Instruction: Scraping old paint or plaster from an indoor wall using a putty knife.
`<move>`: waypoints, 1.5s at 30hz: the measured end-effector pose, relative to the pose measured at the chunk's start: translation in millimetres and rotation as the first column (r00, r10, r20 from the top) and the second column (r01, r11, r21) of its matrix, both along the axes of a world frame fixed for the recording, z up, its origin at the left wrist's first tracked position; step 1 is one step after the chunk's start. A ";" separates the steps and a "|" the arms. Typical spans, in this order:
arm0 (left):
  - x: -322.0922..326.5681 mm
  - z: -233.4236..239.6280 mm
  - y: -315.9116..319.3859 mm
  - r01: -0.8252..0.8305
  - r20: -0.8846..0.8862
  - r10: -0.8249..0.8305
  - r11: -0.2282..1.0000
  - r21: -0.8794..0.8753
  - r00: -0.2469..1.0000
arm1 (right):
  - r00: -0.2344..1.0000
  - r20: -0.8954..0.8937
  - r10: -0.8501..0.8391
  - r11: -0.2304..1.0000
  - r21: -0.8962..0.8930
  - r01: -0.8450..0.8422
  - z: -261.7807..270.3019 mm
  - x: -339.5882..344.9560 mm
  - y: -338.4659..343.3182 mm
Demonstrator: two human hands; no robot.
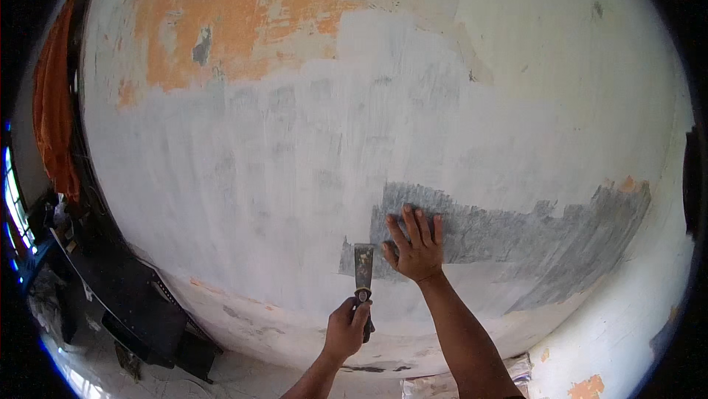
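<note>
My left hand is closed around the dark handle of a putty knife, whose stained metal blade points up, its tip at the left part of a bare grey patch. Spread flat over that grey patch is my right hand, fingers apart and holding nothing. The wall in front of me has a whitish coat across its middle, orange paint at the upper left and pale cream paint at the upper right.
An orange cloth hangs at the far left. Below it stands dark furniture beside the wall, near a bright window. A side wall meets this one at the right. Sheet-like material lies at the wall's foot.
</note>
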State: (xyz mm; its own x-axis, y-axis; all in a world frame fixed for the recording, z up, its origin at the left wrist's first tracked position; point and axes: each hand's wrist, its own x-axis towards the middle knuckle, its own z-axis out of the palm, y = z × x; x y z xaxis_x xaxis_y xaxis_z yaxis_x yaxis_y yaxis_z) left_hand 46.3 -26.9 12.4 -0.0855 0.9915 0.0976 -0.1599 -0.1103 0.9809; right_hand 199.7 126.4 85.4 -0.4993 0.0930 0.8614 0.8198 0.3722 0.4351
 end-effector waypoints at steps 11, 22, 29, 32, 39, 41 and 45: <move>2.5 12.0 -2.0 0.029 -0.050 -0.030 0.999 -0.024 0.998 | 1.000 -0.012 -0.001 1.000 0.030 0.001 -1.7 1.8 2.9; -3.1 1.0 3.9 0.053 -0.070 -0.054 0.998 -0.021 0.996 | 1.000 -0.014 -0.012 0.999 0.044 0.013 -1.1 0.5 2.6; -8.4 2.2 2.1 0.130 -0.081 -0.134 0.990 -0.056 0.988 | 1.000 -0.008 -0.030 0.999 0.045 0.030 -0.8 2.7 2.2; -12.9 -2.6 8.4 0.113 -0.134 -0.121 0.991 -0.064 0.984 | 1.000 -0.007 -0.020 0.998 0.060 0.021 0.0 -0.8 2.4; -10.4 -1.4 6.3 0.094 -0.134 -0.104 0.993 -0.077 0.986 | 1.000 -0.020 -0.020 0.996 0.082 0.022 -0.8 0.3 3.4; -10.7 2.4 6.3 0.109 -0.080 -0.114 0.992 -0.058 0.990 | 1.000 -0.016 -0.009 0.997 0.074 0.010 -1.2 0.5 4.9; -9.7 7.5 6.0 0.159 -0.041 -0.161 0.986 -0.055 0.986 | 1.000 -0.019 -0.015 0.998 0.055 0.016 -1.2 -0.6 2.6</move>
